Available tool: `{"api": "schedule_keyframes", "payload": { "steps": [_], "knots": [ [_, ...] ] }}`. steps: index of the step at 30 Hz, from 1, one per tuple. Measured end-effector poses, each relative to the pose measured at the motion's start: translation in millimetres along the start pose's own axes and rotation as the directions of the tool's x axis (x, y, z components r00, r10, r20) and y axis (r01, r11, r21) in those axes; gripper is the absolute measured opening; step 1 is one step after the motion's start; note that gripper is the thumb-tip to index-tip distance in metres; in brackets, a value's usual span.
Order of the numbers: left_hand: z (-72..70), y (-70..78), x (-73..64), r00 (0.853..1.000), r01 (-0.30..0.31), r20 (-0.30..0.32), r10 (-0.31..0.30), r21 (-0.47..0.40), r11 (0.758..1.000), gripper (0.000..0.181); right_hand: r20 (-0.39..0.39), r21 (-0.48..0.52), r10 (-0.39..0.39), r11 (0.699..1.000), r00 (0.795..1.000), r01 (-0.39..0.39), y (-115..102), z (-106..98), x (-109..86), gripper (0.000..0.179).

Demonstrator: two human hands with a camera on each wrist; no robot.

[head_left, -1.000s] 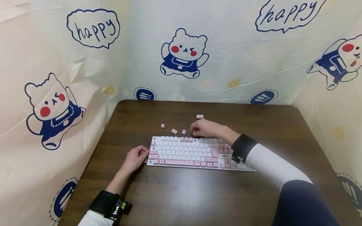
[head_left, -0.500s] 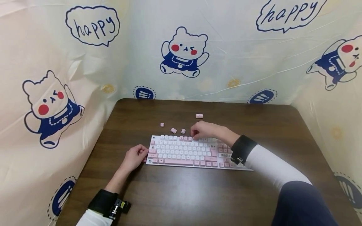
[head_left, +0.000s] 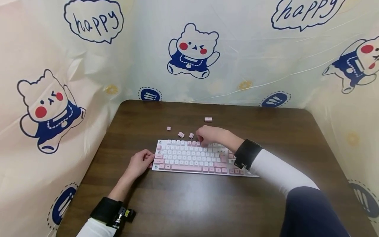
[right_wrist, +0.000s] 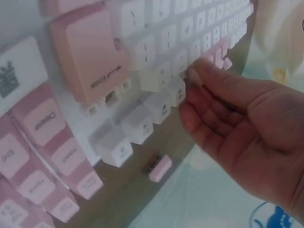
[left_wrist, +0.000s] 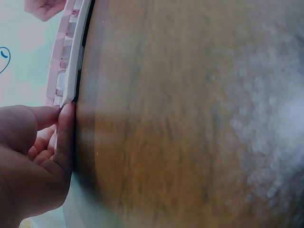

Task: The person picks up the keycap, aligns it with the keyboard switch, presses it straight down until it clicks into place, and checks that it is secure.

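Note:
A white and pink keyboard (head_left: 189,158) lies on the brown table. At its left edge my left hand (head_left: 142,163) pinches the corner between thumb and index finger; the left wrist view shows this hand (left_wrist: 35,156) close up. My right hand (head_left: 211,134) reaches over the keyboard's back row, fingertips down among the keys. In the right wrist view the right hand (right_wrist: 251,118) has curled fingers, thumb and index pinching a keycap mostly hidden at the row. Near the pink Enter key (right_wrist: 88,57), a few bare switches (right_wrist: 111,99) show.
Behind the keyboard lie loose pink keycaps: a small one (head_left: 169,128), two near the right hand (head_left: 181,134), and a wide one (head_left: 208,119) farther back. A printed cloth (head_left: 242,59) hangs round the table (head_left: 189,204).
My right hand has come forward from the table behind the keyboard down onto its back row. The left hand stays at the keyboard's left edge. The head view has shifted slightly.

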State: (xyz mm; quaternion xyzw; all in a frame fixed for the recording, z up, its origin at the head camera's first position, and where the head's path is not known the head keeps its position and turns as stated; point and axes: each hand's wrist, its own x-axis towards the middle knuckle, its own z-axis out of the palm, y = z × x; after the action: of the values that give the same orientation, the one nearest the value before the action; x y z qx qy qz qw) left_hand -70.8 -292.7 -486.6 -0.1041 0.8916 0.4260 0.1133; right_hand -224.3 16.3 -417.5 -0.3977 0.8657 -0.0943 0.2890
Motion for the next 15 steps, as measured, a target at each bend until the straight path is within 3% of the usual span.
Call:
{"api": "schedule_keyframes", "payload": {
  "steps": [7, 15],
  "knots": [
    [1.7, -1.9, 2.4, 1.0, 0.003, 0.007, -0.003, 0.0, 1.0, 0.018, 0.075, 0.111, 0.003, 0.994, 0.997, -0.011, 13, -6, 7.7, 0.014],
    [0.6, -3.2, 4.7, 1.0, -0.017, 0.002, 0.017, -0.001, 1.0, 0.017, 0.195, 0.289, 0.024, 0.954, 0.98, -0.081, 29, -13, 17.2, 0.015]
  ]
}}
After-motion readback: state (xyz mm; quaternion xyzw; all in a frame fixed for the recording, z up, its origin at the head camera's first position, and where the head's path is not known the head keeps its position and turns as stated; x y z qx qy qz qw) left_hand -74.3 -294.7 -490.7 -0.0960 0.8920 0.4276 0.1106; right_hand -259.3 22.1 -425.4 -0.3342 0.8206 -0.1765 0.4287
